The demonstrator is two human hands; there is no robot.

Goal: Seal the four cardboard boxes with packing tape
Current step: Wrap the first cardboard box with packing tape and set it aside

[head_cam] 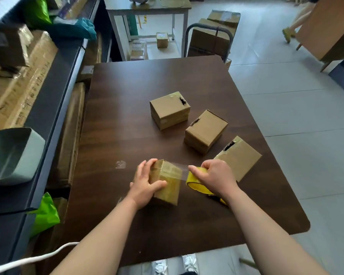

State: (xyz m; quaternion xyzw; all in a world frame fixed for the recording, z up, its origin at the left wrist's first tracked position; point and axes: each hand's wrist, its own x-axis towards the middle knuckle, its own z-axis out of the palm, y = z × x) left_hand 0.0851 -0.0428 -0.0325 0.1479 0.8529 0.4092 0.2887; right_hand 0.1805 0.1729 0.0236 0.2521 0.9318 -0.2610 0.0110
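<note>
On the dark wooden table, my left hand grips a small cardboard box wrapped in shiny tape. My right hand holds a yellow roll of packing tape just right of that box. A clear strip of tape stretches from the roll to the box's top edge. Three more cardboard boxes lie beyond: one at the centre, a second to its right, a third behind my right hand. Each shows a dark tear.
A tape scrap is stuck to the table left of the held box. A grey device and stacked cartons fill the shelf at left. A trolley with big boxes stands past the far edge. A person's legs are at far right.
</note>
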